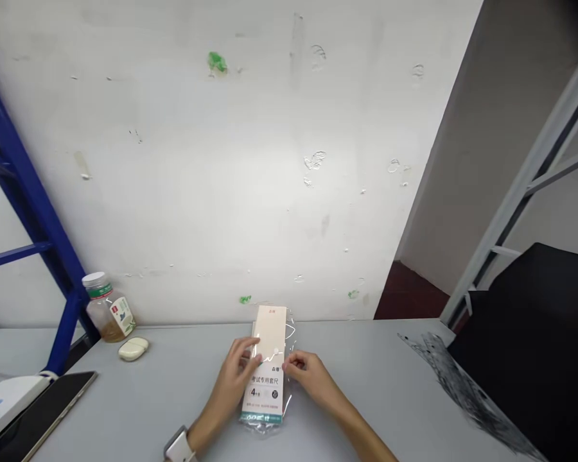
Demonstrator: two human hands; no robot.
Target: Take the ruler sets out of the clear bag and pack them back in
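A flat ruler set pack (266,378), a pale card with Chinese print and a teal strip inside a clear plastic bag, stands slightly tilted in front of me at the bottom centre. My left hand (232,375) holds it by its left edge, with thumb and index finger lying over the card's face. At the right edge, my right hand (311,375) is closed in a pinch on the loose clear plastic bag (289,340). Its fingertips touch the side of the card. The rulers themselves are hidden behind the card.
To the left are a clear jar (108,308) with a white lid, a cream oval case (133,348), a dark tablet (52,417) and a white box (9,401). Blue metal framing (33,167) rises at left. A black panel (534,346) stands at right on the grey table (380,372).
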